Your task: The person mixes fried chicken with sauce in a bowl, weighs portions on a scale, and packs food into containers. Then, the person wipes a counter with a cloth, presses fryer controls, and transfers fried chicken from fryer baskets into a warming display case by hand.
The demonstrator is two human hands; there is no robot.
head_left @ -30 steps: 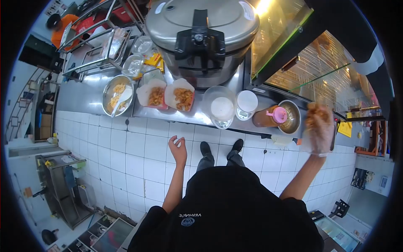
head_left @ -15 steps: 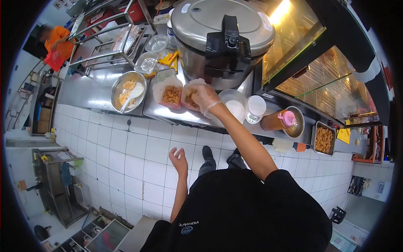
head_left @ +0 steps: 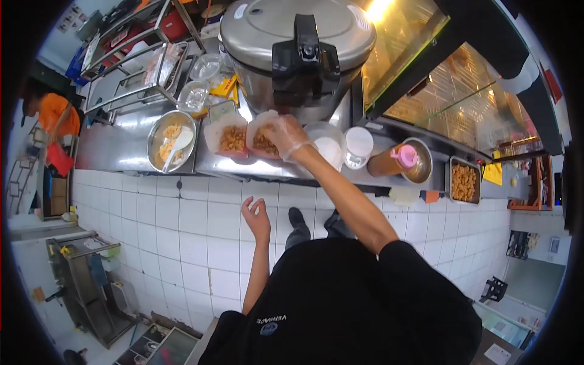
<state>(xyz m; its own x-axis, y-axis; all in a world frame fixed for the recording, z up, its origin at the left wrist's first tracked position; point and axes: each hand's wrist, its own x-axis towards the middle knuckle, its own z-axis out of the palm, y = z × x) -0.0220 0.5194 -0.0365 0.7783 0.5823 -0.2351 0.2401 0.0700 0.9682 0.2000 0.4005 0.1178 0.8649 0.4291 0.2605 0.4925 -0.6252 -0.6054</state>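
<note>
Two red-and-white paper boxes stand side by side on the steel counter, a left box (head_left: 232,139) and a right box (head_left: 258,141), both with brown fried pieces inside. My right hand (head_left: 288,137), in a clear plastic glove, reaches over the right box with its fingers at the opening; what they hold, if anything, is hidden. My left hand (head_left: 256,219) is bare and hangs in front of the counter, fingers curled loosely and apart, holding nothing. A metal tray (head_left: 464,180) of fried pieces lies at the right end of the counter.
Behind the boxes stands a large steel cooker (head_left: 298,55). A bowl with a white spoon (head_left: 171,142) is at left. Right of my glove are a clear tub (head_left: 327,146), a scale (head_left: 358,148), a sauce bottle (head_left: 393,160) and a metal bowl (head_left: 418,161). A person in orange (head_left: 56,115) stands far left.
My right hand has come from the tray at the right, carrying brown pieces, to the right box, and it remains there. The view has shifted. My left hand still hangs low.
</note>
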